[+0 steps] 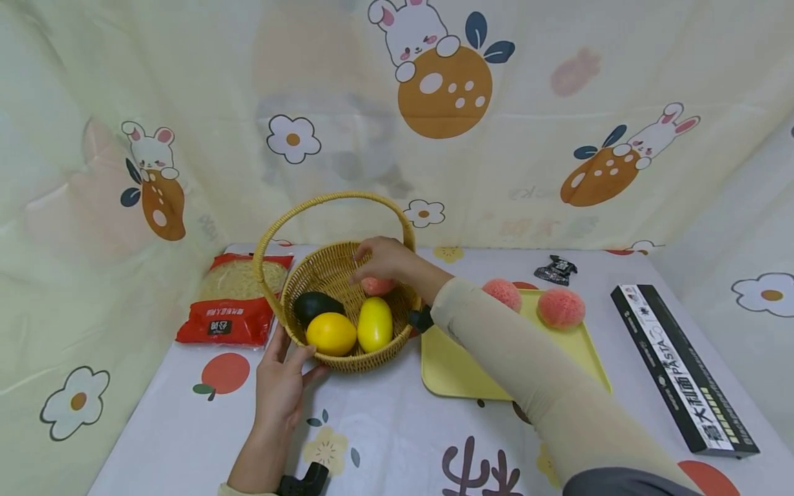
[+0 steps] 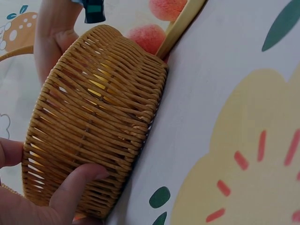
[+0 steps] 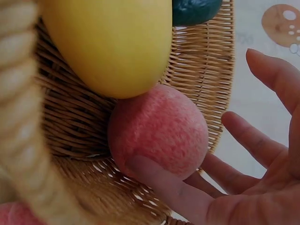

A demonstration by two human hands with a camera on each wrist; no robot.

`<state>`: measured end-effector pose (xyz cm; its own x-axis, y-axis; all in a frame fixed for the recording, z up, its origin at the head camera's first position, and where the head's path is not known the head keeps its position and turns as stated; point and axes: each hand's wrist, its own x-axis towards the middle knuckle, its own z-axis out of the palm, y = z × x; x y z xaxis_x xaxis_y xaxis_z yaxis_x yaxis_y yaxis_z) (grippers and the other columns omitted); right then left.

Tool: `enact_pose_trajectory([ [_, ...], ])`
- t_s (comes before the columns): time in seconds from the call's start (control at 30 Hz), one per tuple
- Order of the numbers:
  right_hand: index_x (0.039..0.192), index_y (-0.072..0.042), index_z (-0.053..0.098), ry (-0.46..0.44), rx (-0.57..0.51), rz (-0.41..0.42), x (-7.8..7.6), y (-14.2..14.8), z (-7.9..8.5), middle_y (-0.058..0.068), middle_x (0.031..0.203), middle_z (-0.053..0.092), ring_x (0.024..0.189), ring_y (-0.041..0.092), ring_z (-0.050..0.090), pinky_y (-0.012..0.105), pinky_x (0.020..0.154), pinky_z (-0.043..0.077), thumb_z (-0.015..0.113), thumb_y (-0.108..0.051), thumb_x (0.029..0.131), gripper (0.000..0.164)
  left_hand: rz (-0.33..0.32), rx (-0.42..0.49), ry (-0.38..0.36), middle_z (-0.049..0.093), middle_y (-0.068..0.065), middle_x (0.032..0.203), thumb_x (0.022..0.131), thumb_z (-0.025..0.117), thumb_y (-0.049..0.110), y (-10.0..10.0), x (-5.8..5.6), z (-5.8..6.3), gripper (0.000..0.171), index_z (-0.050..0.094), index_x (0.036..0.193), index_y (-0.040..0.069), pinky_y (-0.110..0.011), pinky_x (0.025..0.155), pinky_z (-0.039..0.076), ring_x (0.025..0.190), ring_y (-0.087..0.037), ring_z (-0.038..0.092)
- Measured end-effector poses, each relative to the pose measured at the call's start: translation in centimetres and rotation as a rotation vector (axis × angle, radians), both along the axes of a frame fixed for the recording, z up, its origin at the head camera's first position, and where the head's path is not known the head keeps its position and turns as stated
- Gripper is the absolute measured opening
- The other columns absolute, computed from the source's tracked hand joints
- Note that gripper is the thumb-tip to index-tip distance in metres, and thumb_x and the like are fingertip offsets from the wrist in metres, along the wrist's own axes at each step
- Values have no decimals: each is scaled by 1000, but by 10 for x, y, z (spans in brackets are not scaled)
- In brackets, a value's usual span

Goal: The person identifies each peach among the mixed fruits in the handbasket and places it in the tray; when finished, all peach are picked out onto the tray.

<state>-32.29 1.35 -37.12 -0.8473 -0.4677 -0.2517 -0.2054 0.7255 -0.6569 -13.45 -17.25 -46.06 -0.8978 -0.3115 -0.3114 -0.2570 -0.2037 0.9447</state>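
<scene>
A wicker basket point(image 1: 347, 258) with a tall hoop handle stands on the table. Inside are a dark green avocado point(image 1: 316, 306), an orange-yellow lemon-like fruit point(image 1: 331, 334), a yellow mango-like fruit point(image 1: 375, 325) and a fuzzy pink peach point(image 1: 377, 286). My left hand point(image 1: 279, 382) holds the basket at its near left side, the thumb point(image 2: 79, 185) against the woven outer wall. Over the basket's right side reaches my right hand point(image 1: 387, 260), its fingers spread about the peach. In the right wrist view one fingertip touches the peach point(image 3: 159, 133), which rests against the yellow fruit.
Right of the basket lies a yellow tray point(image 1: 453, 368), partly under my right forearm, bearing two pink peaches point(image 1: 561, 308). A black pasta box point(image 1: 682, 372) lies farther right, and a small black packet point(image 1: 555, 269) behind the tray. A red noodle bag point(image 1: 232, 303) sits left of the basket.
</scene>
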Motion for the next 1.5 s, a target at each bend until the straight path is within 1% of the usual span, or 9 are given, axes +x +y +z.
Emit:
enact_pose_trajectory([
  [0.13,140,-9,66,3,28,19,-2,-7,-1,11,153,58,134,30,57,44,108,56,82,-34,90,59,0,0,-3,22,10,177,99,65,16,-1,1,-1,84,24,165,49,-42,96,63,144,-29,51],
  [0.37,139,-11,67,-96,13,-24,-5,-16,-12,13,148,58,118,32,64,54,89,65,84,-30,89,56,7,6,-16,23,8,177,98,65,15,0,3,-2,84,25,166,47,-44,97,62,146,-29,50],
  [0.5,139,-13,66,-116,29,-26,-6,-20,-19,13,142,61,112,29,65,53,89,65,85,-30,86,59,7,2,-15,23,7,177,98,65,15,1,3,-3,85,25,166,47,-44,96,62,145,-30,51],
  [0.7,144,-16,62,-100,62,-18,-9,-25,-24,12,141,62,110,29,66,51,89,64,85,-29,84,66,5,2,-9,23,8,177,98,65,14,1,3,-2,84,26,165,47,-44,97,62,144,-31,51],
  [0.8,145,-16,62,-86,95,4,-12,-27,-28,12,140,62,111,28,64,46,90,63,86,-28,83,67,6,3,-12,24,8,177,98,65,14,1,3,-2,84,27,165,47,-44,97,62,144,-31,51],
  [1.0,130,-11,65,13,169,88,-13,-31,-34,10,129,66,109,26,60,36,91,56,90,-26,79,59,5,-3,-26,26,9,176,97,66,15,2,1,-2,85,27,166,46,-42,96,63,145,-29,51],
  [1.17,119,-14,61,43,138,39,-11,-33,-34,8,119,64,100,26,59,34,79,53,93,-25,77,54,6,-3,-16,26,7,176,96,66,15,2,0,-1,85,27,166,46,-43,96,63,144,-29,52],
  [1.3,114,-16,59,28,84,14,-10,-34,-36,8,113,62,85,24,59,33,64,51,93,-23,78,51,5,1,-13,27,6,176,97,66,14,0,-1,1,85,27,166,46,-43,96,63,142,-29,53],
  [1.5,115,-16,62,18,31,20,-11,-37,-38,9,108,63,74,21,60,32,58,55,89,-19,78,46,3,-2,-13,26,6,176,97,66,15,-1,0,2,86,26,166,46,-43,96,63,141,-29,54],
])
